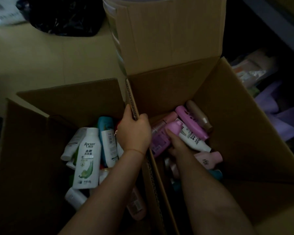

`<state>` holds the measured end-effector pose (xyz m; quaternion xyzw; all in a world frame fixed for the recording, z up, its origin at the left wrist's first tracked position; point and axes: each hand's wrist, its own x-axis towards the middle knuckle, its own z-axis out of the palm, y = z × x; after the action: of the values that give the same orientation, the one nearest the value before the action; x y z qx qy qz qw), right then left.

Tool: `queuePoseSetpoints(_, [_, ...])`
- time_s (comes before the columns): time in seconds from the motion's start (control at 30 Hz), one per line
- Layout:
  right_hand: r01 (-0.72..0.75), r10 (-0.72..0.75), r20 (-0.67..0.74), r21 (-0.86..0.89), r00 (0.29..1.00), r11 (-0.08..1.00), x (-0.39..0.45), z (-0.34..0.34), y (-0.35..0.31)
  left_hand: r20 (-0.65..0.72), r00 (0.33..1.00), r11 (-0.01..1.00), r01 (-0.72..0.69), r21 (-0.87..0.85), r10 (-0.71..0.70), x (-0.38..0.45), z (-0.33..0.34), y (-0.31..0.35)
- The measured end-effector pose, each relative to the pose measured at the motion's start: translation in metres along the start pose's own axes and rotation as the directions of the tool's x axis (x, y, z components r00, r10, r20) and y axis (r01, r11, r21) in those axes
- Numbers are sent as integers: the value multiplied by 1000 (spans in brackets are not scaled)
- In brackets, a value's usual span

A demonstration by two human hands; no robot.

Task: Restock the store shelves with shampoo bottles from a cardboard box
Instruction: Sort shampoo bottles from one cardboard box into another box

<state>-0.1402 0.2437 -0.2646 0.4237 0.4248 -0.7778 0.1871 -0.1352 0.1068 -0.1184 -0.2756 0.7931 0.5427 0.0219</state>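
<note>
Two open cardboard boxes stand side by side in dim light. The left box [29, 150] holds several bottles, among them a white shampoo bottle with a green label [87, 158] and a teal one [107, 141]. The right box [236, 124] holds pink, purple and tan bottles. My left hand [134, 131] grips the upright cardboard flap [131, 99] between the boxes. My right hand [176, 143] reaches into the right box and holds a white bottle with a pink cap [187, 134]; its fingers are partly hidden under the bottle.
A tall raised flap [168, 34] stands behind the right box. A black plastic bag [63, 16] lies on the pale floor at the upper left. Dark shelving with packaged goods [255, 68] and purple items [278, 109] sits at the right.
</note>
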Motion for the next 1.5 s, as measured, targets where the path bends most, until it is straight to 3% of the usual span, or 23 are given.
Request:
queuePoseSetpoints(0.13, [74, -74, -15, 53, 997, 996, 11, 24, -23, -4, 1000, 1000, -6, 16, 6, 1, 0, -1])
queuePoseSetpoints(0.2, [35, -54, -118, -158, 992, 987, 25, 31, -23, -15, 1000, 1000, -8, 19, 8, 1, 1, -2])
queuePoseSetpoints(0.27, [21, -108, -190, -409, 976, 912, 43, 31, -17, -15, 1000, 1000, -4, 7, 5, 2, 2, -3])
queuePoseSetpoints(0.33, [13, -124, -204, -471, 971, 882, 60, 27, -10, -10, 1000, 1000, -3, -5, 3, 4, 4, -4])
queuePoseSetpoints(0.5, [-16, -20, -143, -248, 990, 969, 51, 39, -4, 8, 1000, 999, -4, -52, 4, 3, 7, -6])
queuePoseSetpoints(0.73, [-34, 34, -12, -21, 999, 999, 66, 34, 0, 9, 1000, 996, -4, -90, 5, 2, 8, -8])
queuePoseSetpoints(0.9, [-48, 42, -91, -65, 995, 997, 72, 44, -1, 5, 1000, 996, -24, -90, 25, 3, 8, -8])
queuePoseSetpoints(1.23, [-72, 51, -117, -185, 992, 980, 76, 45, -2, 7, 999, 992, -46, -114, 47, 4, 6, -9])
queuePoseSetpoints(1.5, [-80, 61, -146, -132, 987, 988, 69, 67, -17, 11, 998, 990, -54, -129, 56, 5, 6, -12])
